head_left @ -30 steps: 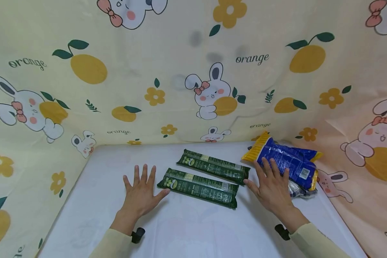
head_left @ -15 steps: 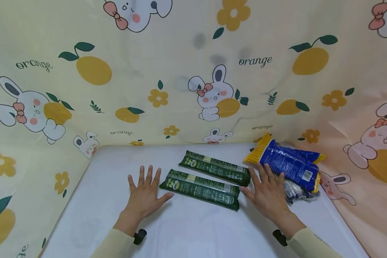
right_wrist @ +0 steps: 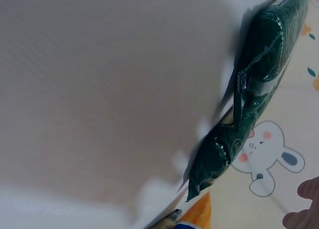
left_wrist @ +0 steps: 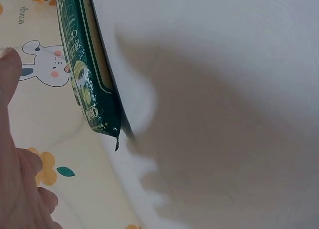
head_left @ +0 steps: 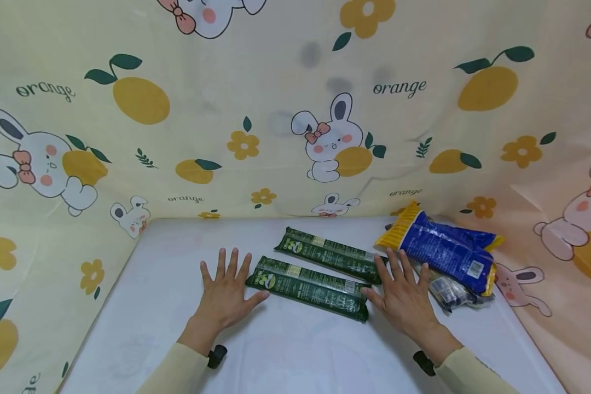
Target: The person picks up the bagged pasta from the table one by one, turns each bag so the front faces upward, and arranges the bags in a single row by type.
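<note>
Two long dark green packets lie side by side on the white table, both slanting down to the right in the head view: a front packet (head_left: pixel 307 290) and a rear packet (head_left: pixel 327 254). My left hand (head_left: pixel 224 298) is spread over the table, its thumb close to the front packet's left end (left_wrist: pixel 89 89). Fingers spread and nothing in its grasp, my right hand (head_left: pixel 406 298) overlaps the right ends of both packets in the head view. Shadows of the hands fall on the table in both wrist views. Some right fingers (right_wrist: pixel 305 206) show at the right wrist view's edge.
At the back right, a blue and yellow bag (head_left: pixel 443 249) lies on top of a clear and silver package (head_left: pixel 448 290). A cloth (head_left: pixel 202 93) printed with rabbits and oranges hangs behind and along both sides of the white table (head_left: pixel 143 306).
My right hand has shifted left, off the blue bag and over the green packets' right ends. The left hand stays spread near the front packet. The head view has moved slightly.
</note>
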`<state>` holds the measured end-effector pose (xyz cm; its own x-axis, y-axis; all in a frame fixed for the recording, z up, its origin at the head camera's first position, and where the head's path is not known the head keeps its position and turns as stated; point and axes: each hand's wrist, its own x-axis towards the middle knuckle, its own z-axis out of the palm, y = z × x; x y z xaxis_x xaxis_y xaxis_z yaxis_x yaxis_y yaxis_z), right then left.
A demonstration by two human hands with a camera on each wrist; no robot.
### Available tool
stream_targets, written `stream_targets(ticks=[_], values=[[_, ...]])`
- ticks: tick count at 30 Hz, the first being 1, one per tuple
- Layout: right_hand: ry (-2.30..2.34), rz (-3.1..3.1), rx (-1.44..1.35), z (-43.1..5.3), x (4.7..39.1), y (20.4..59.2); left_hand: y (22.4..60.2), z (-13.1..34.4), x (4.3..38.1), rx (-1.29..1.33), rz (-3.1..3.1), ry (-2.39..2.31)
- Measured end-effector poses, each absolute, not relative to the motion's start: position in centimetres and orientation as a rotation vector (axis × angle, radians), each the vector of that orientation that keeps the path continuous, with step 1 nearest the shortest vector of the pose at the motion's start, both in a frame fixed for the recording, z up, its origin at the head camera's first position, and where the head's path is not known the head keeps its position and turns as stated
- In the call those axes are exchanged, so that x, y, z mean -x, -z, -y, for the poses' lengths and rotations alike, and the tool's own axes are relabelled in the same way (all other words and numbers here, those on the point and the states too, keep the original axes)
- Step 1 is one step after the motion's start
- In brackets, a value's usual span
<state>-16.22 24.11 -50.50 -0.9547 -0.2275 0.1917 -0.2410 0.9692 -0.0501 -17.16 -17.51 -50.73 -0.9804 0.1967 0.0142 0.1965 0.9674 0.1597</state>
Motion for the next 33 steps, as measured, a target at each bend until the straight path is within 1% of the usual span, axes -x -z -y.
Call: stream_targets(ticks=[6, 10, 17, 20, 23, 27, 33], values=[[-0.108, 2.946, -0.352, -24.0, 16.0, 50.6, 50.7, 17.3, 17.2, -0.303, -3.091, -0.258], [-0.146, 2.980, -0.403, -23.4, 15.6, 51.0, 51.2, 16.2, 17.0, -0.308, -3.071, -0.261], [-0.164, 2.979, -0.705, -21.7, 15.0, 53.0, 52.3, 11.0, 15.9, -0.492, -2.986, -0.303], [-0.147, 2.994, -0.802, -21.1, 14.9, 53.6, 52.6, 9.0, 15.5, -0.491, -2.892, -0.342], [-0.133, 3.063, -0.811, -20.5, 15.0, 53.9, 52.7, 7.8, 15.5, -0.436, -2.848, -0.345], [-0.150, 3.136, -0.785, -19.8, 14.7, 53.7, 52.8, 7.7, 16.1, -0.413, -2.855, -0.303], [-0.195, 3.186, -0.773, -17.1, 12.7, 52.5, 52.2, 9.2, 17.4, -0.429, -2.870, -0.257]])
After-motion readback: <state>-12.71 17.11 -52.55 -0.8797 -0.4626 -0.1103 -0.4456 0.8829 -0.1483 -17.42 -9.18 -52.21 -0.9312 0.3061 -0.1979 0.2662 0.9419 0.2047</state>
